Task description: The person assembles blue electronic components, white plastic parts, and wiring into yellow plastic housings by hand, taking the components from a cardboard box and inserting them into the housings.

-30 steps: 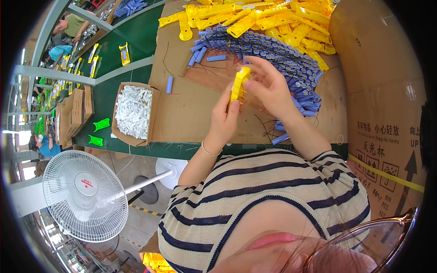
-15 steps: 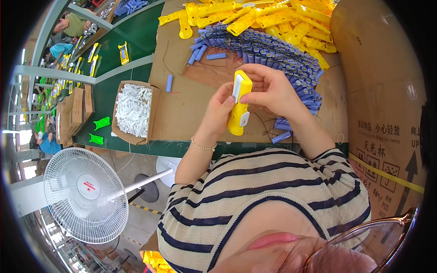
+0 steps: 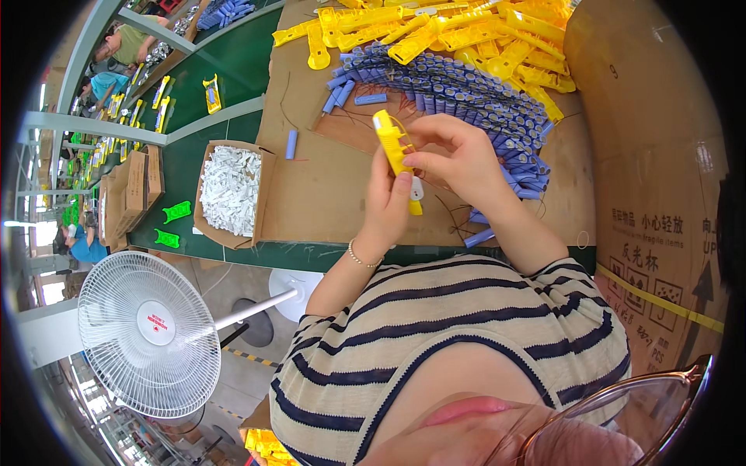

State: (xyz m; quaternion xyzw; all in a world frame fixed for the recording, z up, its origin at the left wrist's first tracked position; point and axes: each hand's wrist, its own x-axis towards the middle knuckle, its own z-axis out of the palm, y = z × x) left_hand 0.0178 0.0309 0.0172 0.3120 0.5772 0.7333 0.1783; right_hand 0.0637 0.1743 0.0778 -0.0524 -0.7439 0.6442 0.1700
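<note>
My left hand [image 3: 388, 203] grips a long yellow plastic shell [image 3: 394, 150] from below, holding it upright over a brown cardboard-covered bench [image 3: 326, 186]. My right hand [image 3: 458, 159] pinches the same shell from the right side, with a small white piece [image 3: 417, 189] showing between the two hands. Just beyond the hands lies a heap of blue cylindrical cells [image 3: 458, 89], and behind that a pile of yellow shells [image 3: 458, 27].
An open cardboard box of small white parts [image 3: 230, 190] sits at the bench's left end. A large carton [image 3: 660, 179] stands at the right. A white pedestal fan [image 3: 148, 330] is on the floor at lower left. Other people work along a green line [image 3: 116, 46] far left.
The yellow shell was lowered and stood upright half a second ago, and now it is raised a little and tilted, with both hands regripped around its middle.
</note>
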